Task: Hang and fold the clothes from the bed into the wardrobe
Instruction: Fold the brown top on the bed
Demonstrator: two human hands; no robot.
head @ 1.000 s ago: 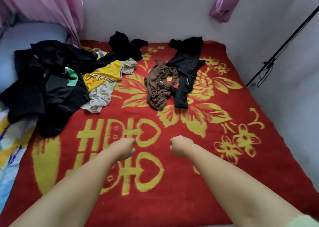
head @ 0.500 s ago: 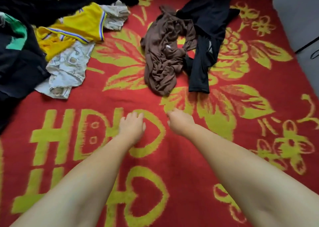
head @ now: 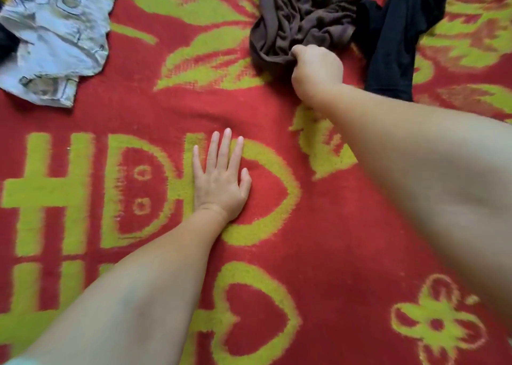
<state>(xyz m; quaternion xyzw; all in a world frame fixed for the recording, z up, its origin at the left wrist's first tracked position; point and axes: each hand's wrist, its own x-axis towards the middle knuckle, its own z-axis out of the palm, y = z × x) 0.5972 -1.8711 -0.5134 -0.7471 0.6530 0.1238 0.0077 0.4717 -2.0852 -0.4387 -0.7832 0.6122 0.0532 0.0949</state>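
Our right hand (head: pixel 317 69) grips the near edge of the crumpled brown garment (head: pixel 302 18) on the red blanket (head: pixel 346 253), beside a black garment (head: pixel 399 40). Our left hand (head: pixel 219 179) rests flat, fingers spread wide, on the blanket.

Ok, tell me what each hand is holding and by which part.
Right hand grips the brown garment by its near edge. Left hand holds nothing, flat on the blanket.

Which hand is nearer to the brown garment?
Right. The right hand grips the brown garment at its near edge; the left hand lies flat on the red blanket, apart from it.
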